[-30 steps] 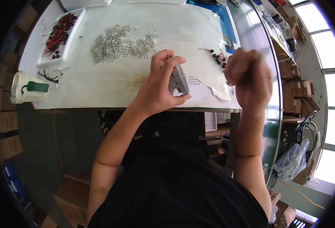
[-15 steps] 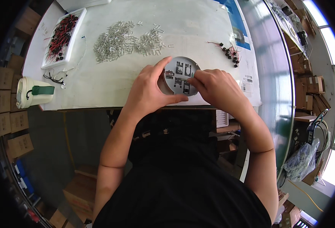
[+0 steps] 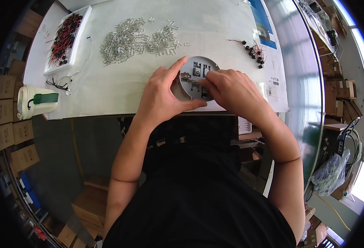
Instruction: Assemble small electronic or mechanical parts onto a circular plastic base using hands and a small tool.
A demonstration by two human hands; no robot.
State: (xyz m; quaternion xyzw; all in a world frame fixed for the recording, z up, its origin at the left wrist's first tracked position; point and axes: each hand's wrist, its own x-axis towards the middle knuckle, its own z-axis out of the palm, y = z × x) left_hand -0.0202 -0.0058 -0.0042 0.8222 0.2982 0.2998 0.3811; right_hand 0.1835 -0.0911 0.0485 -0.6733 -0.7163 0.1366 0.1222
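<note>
We counted two hands, one gray round housing (image 3: 189, 87), held at table's (image 3: 215, 35) near edge. Left hand (image 3: 159, 93): thumb and fingers spread wide around housing's left side, gripping rim. Right hand (image 3: 236, 89): fingers curled in over housing's right part; tips partly hidden, so we could not tell whether they pinched anything. Beyond lay two heaps of clear U-shaped pieces (image 3: 123, 42), one white tray (image 3: 81, 38) of red-wired black parts (image 3: 64, 39); at left, one green-banded cup (image 3: 24, 103).

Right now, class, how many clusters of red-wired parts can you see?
2. One cluster lies in the tray at left; the loose cluster lies beyond the right hand. Others may be hidden.
</note>
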